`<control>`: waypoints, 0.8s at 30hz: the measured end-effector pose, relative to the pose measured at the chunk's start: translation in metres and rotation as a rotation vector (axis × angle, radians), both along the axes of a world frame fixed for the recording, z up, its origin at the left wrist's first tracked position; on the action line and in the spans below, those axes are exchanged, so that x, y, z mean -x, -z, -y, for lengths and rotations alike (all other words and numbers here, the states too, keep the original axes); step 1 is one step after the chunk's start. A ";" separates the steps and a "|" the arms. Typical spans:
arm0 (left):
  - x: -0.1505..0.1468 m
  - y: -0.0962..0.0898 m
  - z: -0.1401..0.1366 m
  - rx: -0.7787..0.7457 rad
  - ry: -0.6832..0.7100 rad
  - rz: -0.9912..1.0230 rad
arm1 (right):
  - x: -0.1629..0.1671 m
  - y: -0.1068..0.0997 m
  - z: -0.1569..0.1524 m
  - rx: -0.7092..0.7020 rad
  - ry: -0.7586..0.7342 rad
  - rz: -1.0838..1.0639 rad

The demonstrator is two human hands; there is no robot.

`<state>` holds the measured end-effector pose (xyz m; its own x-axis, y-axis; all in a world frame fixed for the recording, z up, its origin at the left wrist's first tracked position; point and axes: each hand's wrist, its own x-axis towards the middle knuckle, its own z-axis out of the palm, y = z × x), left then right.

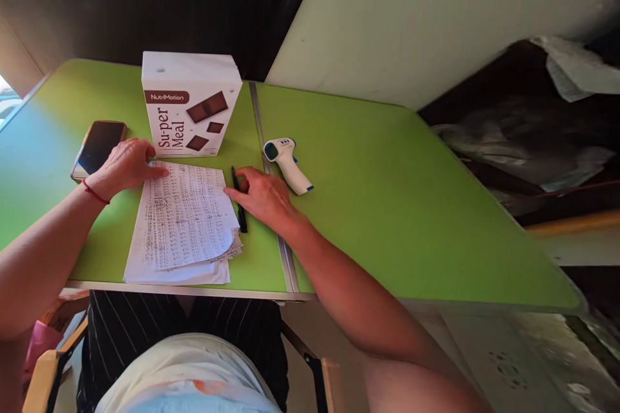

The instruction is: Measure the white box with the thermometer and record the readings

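A stack of handwritten sheets of paper (pixel 188 219) lies on the green table, its lower corners uneven and slightly curled. My left hand (pixel 126 164) rests at the upper left corner, thumb on the top sheet and the fingers apart from it, near the base of the box. At the right edge of the sheets is my right hand (pixel 264 193), its thumb tip touching the paper and its index finger stretched toward a black pen (pixel 241 213). The pen lies on the table, partly covered by that hand. Neither hand visibly grips anything.
A white NutriMotion box (pixel 194 106) stands upright behind the sheets. To the left lies a smartphone (pixel 99 148); right of the pen is a white infrared thermometer (pixel 289 164). A metal seam (pixel 256 110) crosses the green table (pixel 411 206). Dark shelving with plastic bags (pixel 523 142) stands at right.
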<state>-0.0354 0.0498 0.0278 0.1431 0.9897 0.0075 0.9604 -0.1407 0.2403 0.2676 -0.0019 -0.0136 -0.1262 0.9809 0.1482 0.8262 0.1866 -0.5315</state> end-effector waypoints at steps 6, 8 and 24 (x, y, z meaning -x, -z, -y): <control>0.005 0.007 -0.005 -0.008 0.012 0.107 | -0.012 0.005 -0.002 -0.061 -0.043 -0.032; 0.003 0.006 -0.003 0.008 0.015 0.094 | -0.016 0.004 -0.006 -0.062 -0.043 -0.204; -0.028 -0.007 0.029 0.078 0.045 -0.157 | 0.006 0.009 0.005 -0.031 0.032 -0.877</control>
